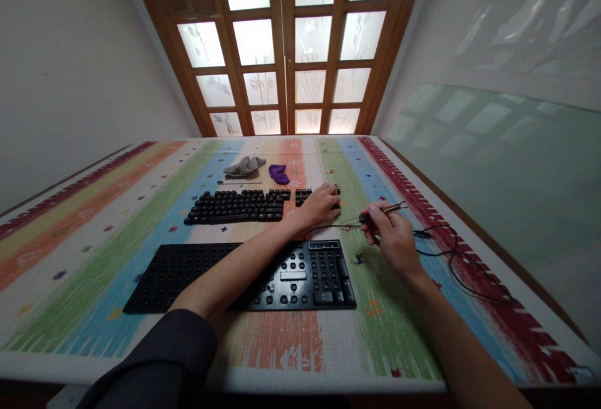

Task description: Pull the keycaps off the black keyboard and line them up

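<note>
My left hand (320,205) reaches across the keyboard to the right end of the loose black keycaps (235,207), which lie in rows. Its fingers are curled down, with a dark keycap (335,212) at the fingertips, partly hidden. My right hand (392,237) is closed around a keycap puller (382,209), held above the cloth; thin wires point left and a forked end points right. The black keyboard (272,302) lies in front, mostly bare of caps, though a few remain at its lower right. My left forearm hides its middle.
A grey cloth (245,166) and a purple cloth (279,174) lie behind the keycaps, beside a thin rod (239,182). The black cable (453,252) loops at the right. A striped tablecloth (164,196) covers the table; glazed wooden doors (283,46) stand beyond.
</note>
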### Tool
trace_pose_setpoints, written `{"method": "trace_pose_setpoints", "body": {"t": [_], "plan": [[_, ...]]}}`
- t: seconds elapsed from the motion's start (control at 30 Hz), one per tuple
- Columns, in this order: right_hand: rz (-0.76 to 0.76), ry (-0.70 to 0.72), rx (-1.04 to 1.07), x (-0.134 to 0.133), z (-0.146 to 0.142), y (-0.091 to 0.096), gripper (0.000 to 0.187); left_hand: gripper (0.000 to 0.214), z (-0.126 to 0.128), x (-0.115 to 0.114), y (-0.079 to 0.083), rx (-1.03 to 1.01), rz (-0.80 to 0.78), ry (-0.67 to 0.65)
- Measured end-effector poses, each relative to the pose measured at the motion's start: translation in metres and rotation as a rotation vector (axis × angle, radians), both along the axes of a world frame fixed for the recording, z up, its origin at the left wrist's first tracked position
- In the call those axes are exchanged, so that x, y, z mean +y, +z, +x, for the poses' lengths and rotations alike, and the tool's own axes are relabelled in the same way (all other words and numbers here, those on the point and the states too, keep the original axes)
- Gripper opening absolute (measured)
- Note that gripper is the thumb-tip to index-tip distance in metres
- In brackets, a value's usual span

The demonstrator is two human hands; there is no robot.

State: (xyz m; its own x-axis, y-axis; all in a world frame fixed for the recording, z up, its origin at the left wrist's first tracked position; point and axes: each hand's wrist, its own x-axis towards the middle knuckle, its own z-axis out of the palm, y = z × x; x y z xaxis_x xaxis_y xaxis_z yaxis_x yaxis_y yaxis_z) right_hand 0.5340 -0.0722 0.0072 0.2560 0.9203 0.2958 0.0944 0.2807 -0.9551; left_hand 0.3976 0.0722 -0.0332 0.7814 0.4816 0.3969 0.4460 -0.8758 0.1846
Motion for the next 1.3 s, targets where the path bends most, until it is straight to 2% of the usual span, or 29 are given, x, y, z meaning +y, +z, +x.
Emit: {"method": "trace_pose_setpoints", "body": {"t": [0.13,0.33,0.53,0.7,0.83,0.93,1.1,1.3], "plan": [[-0.011,0.022,-0.034,-0.001,0.002,0.000,0.043,0.016,-0.002,0.000,-0.001,0.007,0.031,0.018],[-0.011,0.320,-0.323,-0.006,0.005,-0.002,0.045,0.017,-0.015,-0.009,0.003,-0.035,-0.003,0.007],[0.051,0.499,-0.546,-0.006,0.012,0.006,0.051,0.018,-0.044,-0.052,0.010,-0.140,-0.157,-0.090],[0.059,0.515,-0.581,-0.006,0.018,0.010,0.046,0.020,-0.061,-0.087,0.014,-0.089,-0.279,-0.242],[0.024,0.493,-0.556,-0.003,0.021,0.010,0.043,0.030,-0.061,-0.094,0.018,-0.007,-0.327,-0.351],[-0.026,0.483,-0.486,-0.003,0.020,0.009,0.045,0.028,-0.057,-0.092,0.022,0.021,-0.351,-0.402],[-0.139,0.509,-0.292,-0.019,0.017,0.002,0.042,0.026,-0.062,-0.098,0.030,-0.013,-0.409,-0.401],[-0.108,0.542,-0.422,-0.053,0.016,0.000,0.035,0.018,-0.082,-0.121,0.033,-0.048,-0.415,-0.377]]}}
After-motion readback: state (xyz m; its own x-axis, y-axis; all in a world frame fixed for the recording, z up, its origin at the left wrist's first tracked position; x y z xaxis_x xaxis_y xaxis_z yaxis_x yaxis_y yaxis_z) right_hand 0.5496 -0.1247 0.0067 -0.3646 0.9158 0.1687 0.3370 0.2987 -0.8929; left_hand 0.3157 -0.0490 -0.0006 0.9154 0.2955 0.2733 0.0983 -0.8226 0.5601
